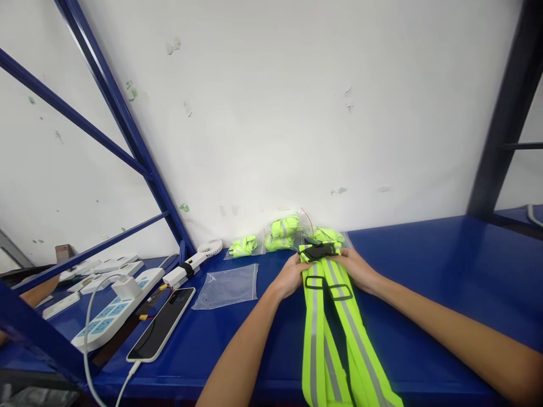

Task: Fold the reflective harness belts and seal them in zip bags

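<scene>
Both of my hands grip a neon-yellow reflective strap vest (314, 333) near its top end, just above the blue shelf. My left hand (292, 275) pinches the left side beside the black buckle (318, 251). On the other side, my right hand (355, 268) closes on the strap, some of its fingers hidden behind the fabric. Grey stripes run along the straps, and two black slider loops (340, 292) sit below the buckle. The lower straps hang down toward me over the shelf's front edge. A flat, clear zip bag (228, 286) lies left of my left hand.
Bagged yellow straps (283, 230) rest against the wall behind my hands. To the left are a charging phone (162, 325), a power strip (119, 310), a handheld fan (209, 247) and cables. A blue post (139, 141) slants up there. Part of another person's arm (40, 291) shows far left.
</scene>
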A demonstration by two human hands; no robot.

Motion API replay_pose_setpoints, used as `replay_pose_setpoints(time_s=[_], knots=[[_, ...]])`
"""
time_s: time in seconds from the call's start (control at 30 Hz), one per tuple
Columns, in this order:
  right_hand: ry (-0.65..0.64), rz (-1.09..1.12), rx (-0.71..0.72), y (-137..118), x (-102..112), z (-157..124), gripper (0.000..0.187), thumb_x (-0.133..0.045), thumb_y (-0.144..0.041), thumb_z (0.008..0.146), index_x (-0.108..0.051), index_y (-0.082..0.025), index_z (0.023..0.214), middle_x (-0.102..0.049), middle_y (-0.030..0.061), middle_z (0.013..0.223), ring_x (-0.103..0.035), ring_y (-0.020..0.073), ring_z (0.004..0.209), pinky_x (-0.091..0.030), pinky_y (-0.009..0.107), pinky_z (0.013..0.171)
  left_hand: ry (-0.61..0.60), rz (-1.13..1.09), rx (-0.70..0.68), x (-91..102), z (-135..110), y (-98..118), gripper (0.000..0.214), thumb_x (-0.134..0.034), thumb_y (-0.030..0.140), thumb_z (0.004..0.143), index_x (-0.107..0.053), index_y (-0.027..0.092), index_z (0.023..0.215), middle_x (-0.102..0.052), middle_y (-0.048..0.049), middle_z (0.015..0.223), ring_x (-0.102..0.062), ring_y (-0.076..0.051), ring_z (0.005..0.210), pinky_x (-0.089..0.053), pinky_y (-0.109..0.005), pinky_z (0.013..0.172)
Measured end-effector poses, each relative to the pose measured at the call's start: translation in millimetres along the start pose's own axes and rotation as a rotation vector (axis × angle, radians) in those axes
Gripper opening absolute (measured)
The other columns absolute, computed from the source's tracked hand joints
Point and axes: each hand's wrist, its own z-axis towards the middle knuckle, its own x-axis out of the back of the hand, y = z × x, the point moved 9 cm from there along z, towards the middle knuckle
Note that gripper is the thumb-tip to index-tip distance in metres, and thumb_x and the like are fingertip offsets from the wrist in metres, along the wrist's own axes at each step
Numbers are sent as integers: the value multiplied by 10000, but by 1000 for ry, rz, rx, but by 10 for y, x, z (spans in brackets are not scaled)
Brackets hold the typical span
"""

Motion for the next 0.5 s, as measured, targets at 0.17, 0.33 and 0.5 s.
replay_pose_setpoints(time_s=[0.17,0.33,0.5], knots=[[82,-377,322,-285,43,-52,580,-715,-208,648,-557,-190,1205,-663,99,1164,-641,287,1020,-508,400,866,155,282,-105,157,12,12,400,-772,286,648,-654,118,992,-702,-79,965,-638,-246,915,-478,-338,832],[147,-625,573,-522,-37,-240,720,-590,-150,744,-369,-278,1417,-505,66,1393,-529,264,1216,-440,372,964,167,384,-190,74,-24,93,436,-787,318,653,-644,116,1012,-694,-85,984,-633,-226,899,-482,-332,833],[326,-772,584,-576,13,-312,494,-531,-249,832,-474,-241,1323,-698,63,1049,-638,193,624,-501,316,640,135,311,-200,-44,-19,53,427,-744,394,713,-629,108,1009,-686,-95,970,-636,-214,863,-488,-331,819]])
